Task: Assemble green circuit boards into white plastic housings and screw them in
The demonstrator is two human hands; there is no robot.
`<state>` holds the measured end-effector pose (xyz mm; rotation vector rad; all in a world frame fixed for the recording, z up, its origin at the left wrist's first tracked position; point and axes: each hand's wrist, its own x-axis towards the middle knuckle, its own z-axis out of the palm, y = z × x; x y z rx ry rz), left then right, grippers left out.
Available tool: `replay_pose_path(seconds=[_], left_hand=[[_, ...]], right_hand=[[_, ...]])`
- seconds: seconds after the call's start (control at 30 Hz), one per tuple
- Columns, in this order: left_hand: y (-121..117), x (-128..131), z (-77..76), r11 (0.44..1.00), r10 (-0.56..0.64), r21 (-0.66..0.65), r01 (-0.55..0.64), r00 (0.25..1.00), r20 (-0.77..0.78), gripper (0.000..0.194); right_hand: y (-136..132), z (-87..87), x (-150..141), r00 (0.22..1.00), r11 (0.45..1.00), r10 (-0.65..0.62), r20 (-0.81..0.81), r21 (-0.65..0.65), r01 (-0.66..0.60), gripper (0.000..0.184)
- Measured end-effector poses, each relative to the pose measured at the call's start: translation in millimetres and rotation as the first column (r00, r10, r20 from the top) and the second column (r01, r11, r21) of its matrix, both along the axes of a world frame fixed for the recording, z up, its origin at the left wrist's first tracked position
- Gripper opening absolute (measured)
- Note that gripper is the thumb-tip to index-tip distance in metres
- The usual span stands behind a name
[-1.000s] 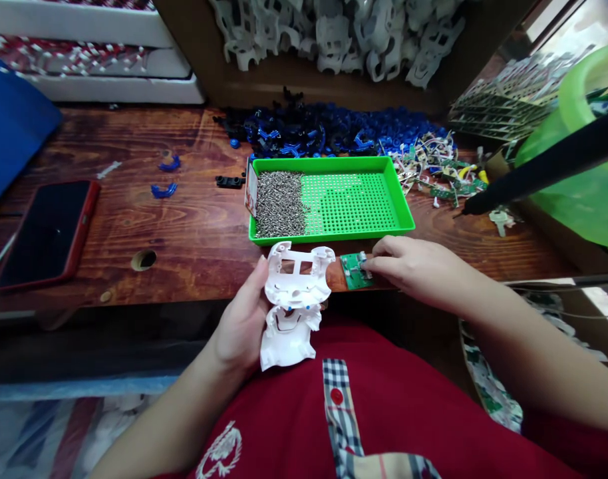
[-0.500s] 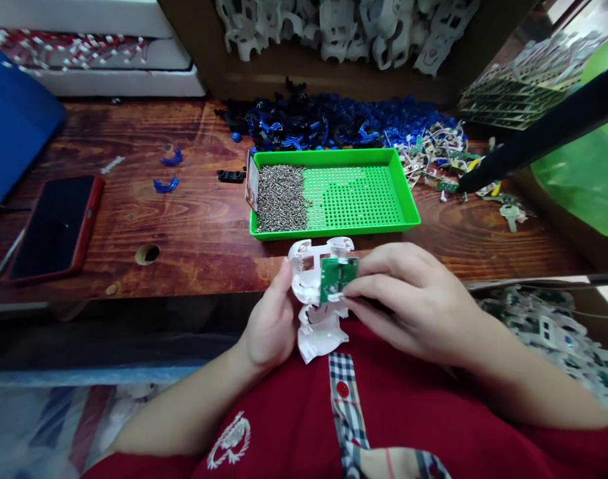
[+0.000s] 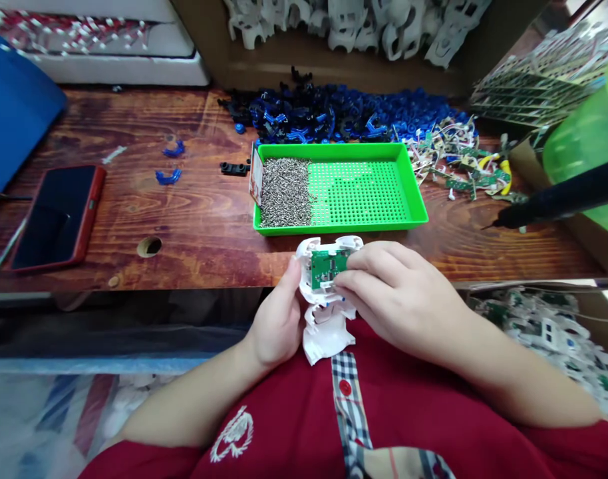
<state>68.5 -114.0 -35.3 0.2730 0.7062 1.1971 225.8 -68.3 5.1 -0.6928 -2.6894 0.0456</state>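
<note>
A white plastic shell [image 3: 328,336] is gripped along its left side by my left hand [image 3: 279,319], thumb up near its upper part. Inside the shell's upper half lies a green circuit board [image 3: 322,269], its face with small parts toward me. The fingers of my right hand [image 3: 394,293] are closed on the board's right side and cover that part of it. Whether the board sits fully flat in the shell, I cannot tell. Just beyond both hands stands a green tray [image 3: 341,231] with a heap of small metal screws [image 3: 285,193] in its left end.
Blue and black plastic parts [image 3: 334,113] are piled behind the tray, with wired boards [image 3: 444,156] at their right. A black pen-like tool [image 3: 563,196] juts in from the right. A phone [image 3: 57,216] lies left, near a round hole [image 3: 149,247] in the bench.
My right hand picked the circuit board up off the bench edge and brought it left into the white shell. My left hand and the shell shifted a little right.
</note>
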Motion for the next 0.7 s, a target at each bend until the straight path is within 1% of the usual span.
replay_pose_path(seconds=[0.23, 0.43, 0.53, 0.63, 0.7], left_hand=[[0, 0, -2.3, 0.999, -0.024, 0.026, 0.022, 0.997, 0.074, 0.042], [-2, 0, -6.4, 0.999, -0.041, 0.012, 0.041, 0.998, 0.049, 0.044], [-2, -4, -3.2, 0.998, -0.038, 0.05, 0.042, 0.997, -0.071, 0.043], [-5, -8, 2.9, 0.996, -0.041, 0.075, 0.058, 0.977, -0.207, 0.032], [-7, -11, 7.1, 0.996, -0.041, 0.069, 0.063, 0.958, -0.285, 0.03]], right_hand=[[-1, -3.9, -2, 0.999, 0.999, -0.037, 0.005, -0.01, 0.037, 0.014], [-2, -4.3, -6, 0.998, 0.998, -0.056, 0.018, 0.025, 0.056, 0.015], [-3, -5.0, -9, 0.999, 0.998, -0.041, 0.014, 0.051, 0.04, 0.019], [-4, -5.6, -10, 0.999, 0.998, -0.032, -0.027, 0.053, 0.033, 0.02], [-5, -5.6, -9, 0.998, 0.999, -0.037, -0.056, 0.033, 0.039, 0.019]])
